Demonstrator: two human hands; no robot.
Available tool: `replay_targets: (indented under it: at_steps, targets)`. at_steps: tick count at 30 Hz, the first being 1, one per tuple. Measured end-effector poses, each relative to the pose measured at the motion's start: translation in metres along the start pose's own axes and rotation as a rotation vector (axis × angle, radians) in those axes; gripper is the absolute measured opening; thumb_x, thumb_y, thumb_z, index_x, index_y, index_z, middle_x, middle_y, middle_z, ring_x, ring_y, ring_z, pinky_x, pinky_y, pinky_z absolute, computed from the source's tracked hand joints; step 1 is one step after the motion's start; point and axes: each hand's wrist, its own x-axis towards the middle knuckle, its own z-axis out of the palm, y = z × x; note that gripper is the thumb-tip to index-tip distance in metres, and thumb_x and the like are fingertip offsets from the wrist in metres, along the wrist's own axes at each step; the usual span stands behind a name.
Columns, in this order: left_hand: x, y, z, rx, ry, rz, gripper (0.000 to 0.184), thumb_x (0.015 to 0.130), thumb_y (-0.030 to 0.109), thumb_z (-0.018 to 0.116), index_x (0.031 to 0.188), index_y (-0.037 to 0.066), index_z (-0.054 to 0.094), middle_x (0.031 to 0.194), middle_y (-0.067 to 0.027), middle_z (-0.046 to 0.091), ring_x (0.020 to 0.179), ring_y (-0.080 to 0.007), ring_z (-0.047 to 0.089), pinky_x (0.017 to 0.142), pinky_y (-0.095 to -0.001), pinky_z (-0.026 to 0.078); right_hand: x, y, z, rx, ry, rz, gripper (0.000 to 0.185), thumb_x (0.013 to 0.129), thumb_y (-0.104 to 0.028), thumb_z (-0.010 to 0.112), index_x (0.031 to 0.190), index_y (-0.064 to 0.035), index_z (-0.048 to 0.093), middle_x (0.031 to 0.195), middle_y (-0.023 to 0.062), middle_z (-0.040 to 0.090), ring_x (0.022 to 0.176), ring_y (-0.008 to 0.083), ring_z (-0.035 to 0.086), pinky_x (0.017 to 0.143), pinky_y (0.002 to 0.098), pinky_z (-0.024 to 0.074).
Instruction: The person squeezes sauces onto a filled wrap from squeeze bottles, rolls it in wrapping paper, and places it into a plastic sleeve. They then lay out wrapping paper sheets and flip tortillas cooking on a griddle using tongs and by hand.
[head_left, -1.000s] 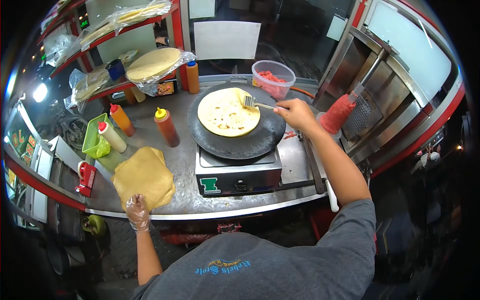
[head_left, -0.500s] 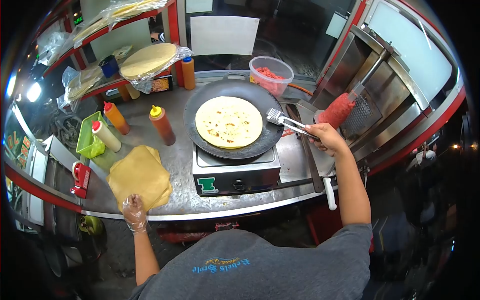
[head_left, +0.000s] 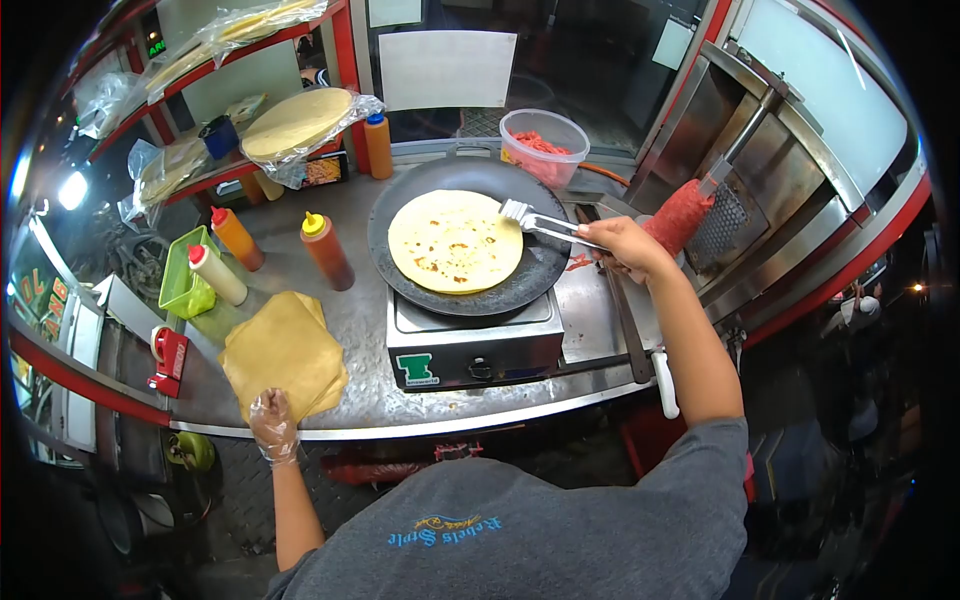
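Note:
In the head view, my right hand [head_left: 628,246] grips metal serving tongs [head_left: 548,221]. Their fork-like tip reaches the right edge of a browned flatbread [head_left: 455,240], which lies flat on a round black griddle pan [head_left: 400,285]. At lower left, my left hand [head_left: 273,418], in a clear plastic glove, has its fingers curled on the near edge of a stack of brown wrapping paper [head_left: 285,350]. Under the pan stands a metal stove [head_left: 480,360].
Several sauce bottles [head_left: 327,252] and a green basket [head_left: 187,285] stand left. A tub of shredded red food [head_left: 545,150] sits behind the pan. Right are a meat spit [head_left: 680,218] and a white-handled knife [head_left: 664,385]. A red tape dispenser [head_left: 168,360] is near the left edge.
My right hand has moved left with the tongs, bringing their tip from the pan's right side to the flatbread's edge. My left hand stays at the paper.

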Motion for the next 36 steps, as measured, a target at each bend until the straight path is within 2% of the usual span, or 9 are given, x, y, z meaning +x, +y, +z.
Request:
replay_targets:
  at_steps: [3, 4, 8, 11, 24, 27, 33, 34, 36]
  targets:
    - [0.0, 0.005, -0.001, 0.07, 0.0, -0.016, 0.025, 0.1, 0.024, 0.07, 0.088, 0.003, 0.067, 0.075, -0.0121, 0.06, 0.069, -0.028, 0.057, 0.065, -0.043, 0.045, 0.015, -0.013, 0.026, -0.181, 0.083, -0.135, 0.037, 0.1, -0.039, 0.076, 0.108, -0.0036, 0.081, 0.072, -0.0005, 0.061, 0.057, 0.0104, 0.054, 0.045, 0.029, 0.0417]
    - [-0.001, 0.004, 0.0, 0.071, 0.006, -0.014, 0.025, 0.1, 0.024, 0.07, 0.088, 0.003, 0.067, 0.075, -0.0122, 0.06, 0.07, -0.0284, 0.058, 0.065, -0.0431, 0.045, 0.014, -0.018, 0.036, -0.243, 0.131, -0.156, 0.039, 0.097, -0.04, 0.078, 0.115, -0.0054, 0.082, 0.074, 0.0058, 0.068, 0.067, 0.0189, 0.067, 0.062, 0.0344, 0.0555]
    - [0.001, 0.015, -0.004, 0.033, 0.028, 0.017, 0.026, 0.101, 0.025, 0.069, 0.088, 0.002, 0.067, 0.076, -0.0133, 0.061, 0.071, -0.0305, 0.059, 0.066, -0.0438, 0.046, 0.006, -0.011, 0.067, -0.602, 0.398, -0.685, 0.038, 0.093, -0.039, 0.077, 0.117, -0.0099, 0.081, 0.093, 0.0172, 0.075, 0.087, 0.0382, 0.073, 0.085, 0.0453, 0.0576]
    - [0.002, 0.015, -0.005, 0.027, 0.029, 0.018, 0.027, 0.101, 0.026, 0.069, 0.089, 0.002, 0.068, 0.077, -0.0146, 0.062, 0.072, -0.0328, 0.06, 0.067, -0.0443, 0.047, -0.035, -0.031, 0.081, -0.766, 0.427, -0.913, 0.033, 0.092, -0.034, 0.079, 0.118, -0.0129, 0.079, 0.087, 0.0098, 0.071, 0.078, 0.0339, 0.071, 0.069, 0.0458, 0.0551]
    - [0.002, 0.01, -0.005, 0.019, -0.012, -0.029, 0.027, 0.102, 0.026, 0.068, 0.091, 0.001, 0.068, 0.08, -0.0157, 0.065, 0.074, -0.0335, 0.063, 0.068, -0.0442, 0.049, -0.051, -0.009, 0.056, -0.689, 0.311, -0.619, 0.043, 0.094, -0.038, 0.078, 0.122, -0.0053, 0.076, 0.103, 0.0181, 0.075, 0.095, 0.0396, 0.071, 0.08, 0.0467, 0.0565]
    - [0.001, 0.012, -0.005, 0.012, -0.016, -0.058, 0.026, 0.102, 0.025, 0.069, 0.091, 0.001, 0.068, 0.081, -0.0159, 0.066, 0.074, -0.0332, 0.064, 0.069, -0.0433, 0.05, -0.053, 0.002, 0.053, -0.569, 0.24, -0.678, 0.042, 0.097, -0.035, 0.076, 0.121, -0.0011, 0.075, 0.095, 0.0131, 0.076, 0.09, 0.0316, 0.072, 0.079, 0.0429, 0.0561]
    - [0.001, 0.011, -0.003, -0.002, 0.0, -0.053, 0.028, 0.103, 0.025, 0.07, 0.092, 0.0, 0.068, 0.08, -0.0144, 0.065, 0.073, -0.029, 0.063, 0.068, -0.0424, 0.049, -0.045, -0.013, 0.05, -0.09, 0.026, 0.019, 0.04, 0.101, -0.036, 0.074, 0.118, 0.0004, 0.078, 0.076, -0.0002, 0.059, 0.053, 0.0068, 0.049, 0.046, 0.0279, 0.0384]
    - [0.001, 0.009, -0.004, 0.027, -0.014, -0.044, 0.027, 0.103, 0.025, 0.07, 0.092, 0.0, 0.068, 0.08, -0.0153, 0.065, 0.073, -0.0309, 0.064, 0.068, -0.0428, 0.049, -0.038, -0.009, 0.051, -0.077, 0.054, 0.011, 0.037, 0.102, -0.037, 0.073, 0.116, -0.0028, 0.079, 0.075, 0.0004, 0.06, 0.046, 0.005, 0.04, 0.04, 0.0263, 0.0277]
    - [0.002, 0.009, -0.006, 0.083, -0.041, -0.027, 0.027, 0.102, 0.025, 0.069, 0.092, 0.0, 0.069, 0.082, -0.017, 0.066, 0.074, -0.0345, 0.065, 0.068, -0.0435, 0.051, -0.026, -0.011, 0.055, -0.029, 0.038, 0.0, 0.037, 0.101, -0.036, 0.074, 0.115, -0.0026, 0.079, 0.074, -0.0001, 0.058, 0.046, 0.0049, 0.04, 0.04, 0.0264, 0.0276]
